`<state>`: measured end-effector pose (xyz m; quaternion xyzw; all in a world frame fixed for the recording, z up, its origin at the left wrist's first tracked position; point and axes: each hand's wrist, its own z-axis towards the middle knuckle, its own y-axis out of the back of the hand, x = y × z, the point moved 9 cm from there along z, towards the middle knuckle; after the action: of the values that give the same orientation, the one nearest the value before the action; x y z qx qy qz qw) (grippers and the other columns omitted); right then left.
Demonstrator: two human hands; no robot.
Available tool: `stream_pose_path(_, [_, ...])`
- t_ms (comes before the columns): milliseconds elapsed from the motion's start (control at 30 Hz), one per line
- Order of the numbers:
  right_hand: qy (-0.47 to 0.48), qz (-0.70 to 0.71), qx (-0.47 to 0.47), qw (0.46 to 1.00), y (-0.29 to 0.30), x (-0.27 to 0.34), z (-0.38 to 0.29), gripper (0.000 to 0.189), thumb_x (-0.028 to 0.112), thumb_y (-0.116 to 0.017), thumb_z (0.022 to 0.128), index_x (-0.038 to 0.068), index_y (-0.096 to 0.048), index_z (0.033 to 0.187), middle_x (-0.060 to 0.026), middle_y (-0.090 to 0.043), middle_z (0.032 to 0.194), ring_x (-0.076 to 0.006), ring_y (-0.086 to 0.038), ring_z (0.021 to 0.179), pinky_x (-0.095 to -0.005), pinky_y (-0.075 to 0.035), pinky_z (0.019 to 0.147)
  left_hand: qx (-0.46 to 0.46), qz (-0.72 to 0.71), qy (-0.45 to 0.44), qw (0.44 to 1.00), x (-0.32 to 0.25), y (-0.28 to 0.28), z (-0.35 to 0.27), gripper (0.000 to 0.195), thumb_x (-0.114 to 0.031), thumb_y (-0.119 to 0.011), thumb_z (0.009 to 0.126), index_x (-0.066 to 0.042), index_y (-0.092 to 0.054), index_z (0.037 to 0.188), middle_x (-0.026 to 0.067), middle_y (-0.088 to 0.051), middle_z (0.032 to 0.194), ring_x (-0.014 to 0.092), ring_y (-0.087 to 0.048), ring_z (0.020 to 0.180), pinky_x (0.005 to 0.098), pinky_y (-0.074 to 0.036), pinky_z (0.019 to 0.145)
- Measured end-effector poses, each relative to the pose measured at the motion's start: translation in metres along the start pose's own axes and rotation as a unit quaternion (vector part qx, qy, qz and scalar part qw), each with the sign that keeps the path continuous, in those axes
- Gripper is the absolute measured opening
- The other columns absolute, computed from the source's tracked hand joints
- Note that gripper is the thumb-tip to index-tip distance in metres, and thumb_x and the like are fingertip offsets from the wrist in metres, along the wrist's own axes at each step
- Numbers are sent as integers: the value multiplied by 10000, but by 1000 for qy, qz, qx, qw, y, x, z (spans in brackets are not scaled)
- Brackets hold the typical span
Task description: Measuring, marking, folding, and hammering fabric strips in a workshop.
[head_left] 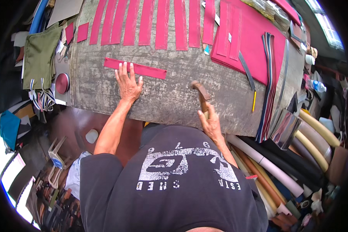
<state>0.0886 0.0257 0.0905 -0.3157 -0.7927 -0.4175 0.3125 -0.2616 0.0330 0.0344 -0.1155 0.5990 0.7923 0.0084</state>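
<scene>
My left hand point(128, 84) lies spread on the worn worktable point(168, 98), its fingertips on a folded pink fabric strip point(150, 70) that runs crosswise. To the right, my right hand point(211, 121) grips the handle of a hammer point(201, 91) with a rusty metal head, over the table near its front edge. Several pink strips point(146, 23) lie side by side towards the far edge. At the right, two narrow strips point(235, 32) rest on a stack of larger pink fabric point(253, 43).
A dark flat metal blade or strip point(246, 69), a yellow pencil point(254, 101) and striped webbing point(268, 87) lie at the right. Olive fabric point(40, 58) and a maroon roll of tape point(62, 83) are at the left. Material rolls point(266, 165) stand below right; a plastic chair point(57, 159) is lower left.
</scene>
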Motion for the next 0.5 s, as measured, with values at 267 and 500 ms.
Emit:
stream_pose_path(267, [134, -110, -132, 976, -88, -2, 0, 385, 126, -587, 964, -15, -462, 1300, -307, -633, 1130, -488, -629, 1024, -510, -536, 850, 100, -96, -228, 964, -62, -13, -12, 578, -268, -602, 924, -69, -464, 1448, 120, -412, 1504, 341, -314, 1436, 532, -231, 1187])
stream_pose_path(500, [80, -85, -224, 968, -91, 31, 15, 359, 176, -576, 988, 11, -473, 1290, -310, -639, 1131, -497, -617, 1036, -523, -529, 844, 93, -113, -208, 967, -68, -9, -10, 606, -242, -631, 907, -27, -453, 1445, 160, -395, 1507, 365, -288, 1453, 538, -197, 1207])
